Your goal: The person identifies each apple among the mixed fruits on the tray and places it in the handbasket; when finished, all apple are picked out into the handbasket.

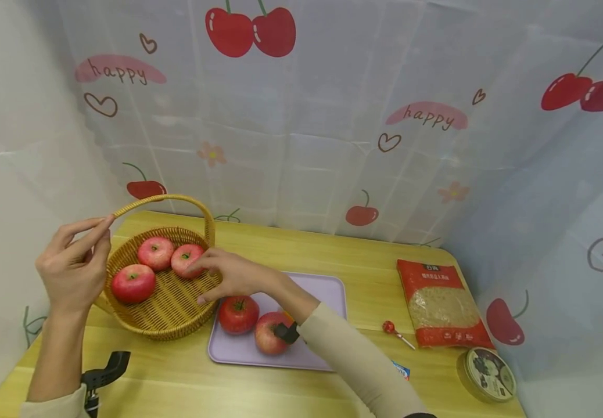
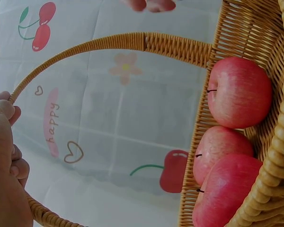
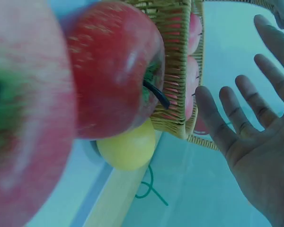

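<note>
My left hand (image 1: 76,267) pinches the handle (image 1: 197,204) of a woven basket (image 1: 168,305) at the table's left. Inside the basket lie three red apples: one at the left (image 1: 133,284), one at the back (image 1: 155,253), one at the right (image 1: 186,260). Over the basket's right side is my right hand (image 1: 236,276), its fingers spread and holding nothing in the right wrist view. Below that forearm, a purple tray (image 1: 333,284) bears a dark red apple (image 1: 239,314) and a paler apple (image 1: 271,333). A yellow round fruit (image 3: 128,147) shows in the right wrist view.
To the right on the wooden table (image 1: 374,273) are a red-and-clear food packet (image 1: 445,302), a red lollipop (image 1: 389,327) and a round lidded tin (image 1: 490,374). A small blue packet (image 1: 402,370) is partly behind my sleeve. A cherry-print curtain (image 1: 301,116) hangs behind.
</note>
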Motion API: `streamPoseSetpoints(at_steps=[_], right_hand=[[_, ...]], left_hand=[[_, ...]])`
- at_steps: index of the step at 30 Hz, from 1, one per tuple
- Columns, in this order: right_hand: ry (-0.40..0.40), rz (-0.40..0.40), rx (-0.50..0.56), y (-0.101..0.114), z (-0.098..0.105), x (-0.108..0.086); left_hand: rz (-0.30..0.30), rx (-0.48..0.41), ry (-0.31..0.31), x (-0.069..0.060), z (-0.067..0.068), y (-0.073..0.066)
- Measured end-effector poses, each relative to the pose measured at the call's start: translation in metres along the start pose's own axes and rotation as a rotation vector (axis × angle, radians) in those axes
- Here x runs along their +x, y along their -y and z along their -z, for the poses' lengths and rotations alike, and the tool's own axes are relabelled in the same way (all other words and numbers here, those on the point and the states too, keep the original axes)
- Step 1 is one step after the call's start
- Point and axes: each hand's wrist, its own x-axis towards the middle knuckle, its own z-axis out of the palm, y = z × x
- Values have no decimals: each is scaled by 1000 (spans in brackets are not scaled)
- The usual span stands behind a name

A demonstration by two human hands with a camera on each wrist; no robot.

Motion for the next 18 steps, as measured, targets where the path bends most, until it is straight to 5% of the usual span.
streamPoseSetpoints(at_steps=[11, 18], right_hand=[[16, -2, 98, -5, 1, -42], [57, -79, 137, -15, -2, -78]], left_hand=[[9, 15, 2, 1, 0, -1], [9, 19, 9, 0, 0, 0]])
